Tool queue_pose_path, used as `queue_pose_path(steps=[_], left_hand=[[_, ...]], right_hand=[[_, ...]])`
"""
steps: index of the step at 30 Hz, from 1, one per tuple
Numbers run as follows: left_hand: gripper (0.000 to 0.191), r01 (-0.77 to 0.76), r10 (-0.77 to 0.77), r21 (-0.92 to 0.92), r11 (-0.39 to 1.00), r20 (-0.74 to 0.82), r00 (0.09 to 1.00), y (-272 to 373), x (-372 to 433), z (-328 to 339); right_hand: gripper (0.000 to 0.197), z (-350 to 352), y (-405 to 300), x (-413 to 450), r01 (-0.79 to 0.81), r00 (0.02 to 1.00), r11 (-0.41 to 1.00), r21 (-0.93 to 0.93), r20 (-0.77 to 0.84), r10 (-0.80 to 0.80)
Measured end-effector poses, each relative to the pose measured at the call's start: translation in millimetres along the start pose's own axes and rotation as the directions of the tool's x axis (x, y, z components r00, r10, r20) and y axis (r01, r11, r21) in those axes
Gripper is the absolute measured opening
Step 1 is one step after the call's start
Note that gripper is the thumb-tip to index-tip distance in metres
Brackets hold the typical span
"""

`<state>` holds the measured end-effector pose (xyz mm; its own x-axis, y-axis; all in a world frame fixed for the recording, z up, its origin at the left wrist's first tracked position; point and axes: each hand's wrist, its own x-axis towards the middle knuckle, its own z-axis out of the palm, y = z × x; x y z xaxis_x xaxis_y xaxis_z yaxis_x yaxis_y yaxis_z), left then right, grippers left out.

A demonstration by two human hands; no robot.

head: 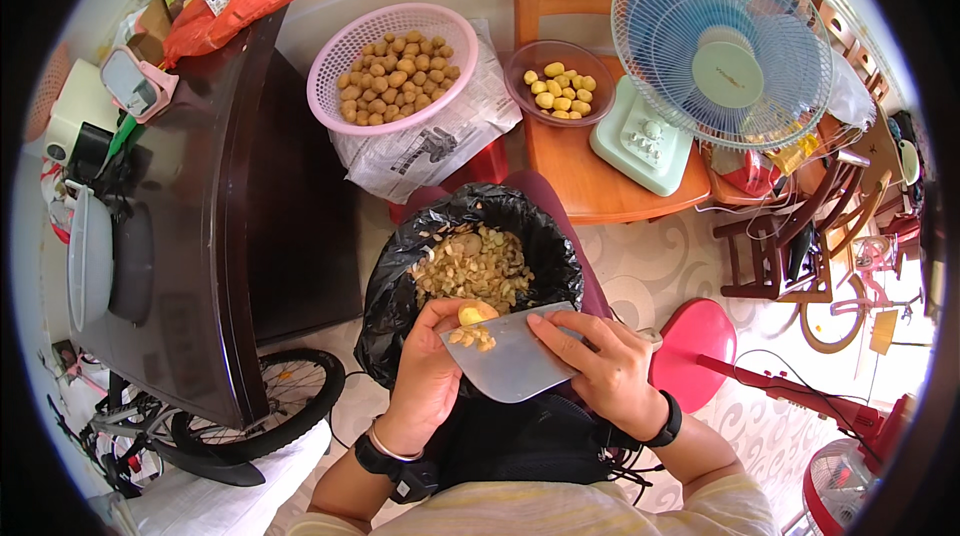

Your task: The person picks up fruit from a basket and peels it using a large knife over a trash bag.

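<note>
My left hand grips a small, partly peeled potato, whose yellow flesh shows. A broad metal cleaver lies flat in my right hand, its edge against the potato; pale peelings stick to the blade's left end. Both hands are over the near side of a bin lined with a black plastic bag, between my knees. Potato peelings fill much of it. Beyond the bin, a pink plastic basket holds unpeeled small potatoes. Peeled yellow potatoes lie in a translucent bowl.
Newspaper lies under the basket. A wooden chair bears the bowl and a table fan. At left stands a dark table, with a bicycle wheel below. A red fan stand's base is at right.
</note>
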<state>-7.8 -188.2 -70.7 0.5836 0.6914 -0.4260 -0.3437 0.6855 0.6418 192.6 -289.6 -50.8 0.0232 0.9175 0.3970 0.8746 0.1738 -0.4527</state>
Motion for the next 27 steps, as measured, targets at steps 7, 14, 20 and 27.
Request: queue_pose_path(steps=[7, 14, 20, 27], left_hand=[[0.040, -0.020, 0.020, -0.029, 0.999, -0.006, 1.000, -3, -1, 2], [0.040, -0.048, 0.047, -0.020, 0.999, -0.008, 0.999, -5, -2, 2], [0.038, -0.030, 0.030, -0.040, 0.999, -0.006, 1.000, -3, -3, 2], [0.035, -0.011, 0.010, 0.013, 1.000, 0.014, 1.000, -1, -4, 3]], right_hand=[[0.056, 0, -3, 0, 0.014, 1.000, 1.000, -0.014, -0.016, -0.014], [0.056, 0, 0, 0, 0.027, 1.000, 0.999, -0.032, -0.006, -0.027], [0.062, 2, 3, -1, 0.026, 1.000, 0.999, -0.033, -0.005, -0.026], [0.064, 4, 12, -4, -0.042, 0.998, 0.997, -0.065, -0.039, 0.039]])
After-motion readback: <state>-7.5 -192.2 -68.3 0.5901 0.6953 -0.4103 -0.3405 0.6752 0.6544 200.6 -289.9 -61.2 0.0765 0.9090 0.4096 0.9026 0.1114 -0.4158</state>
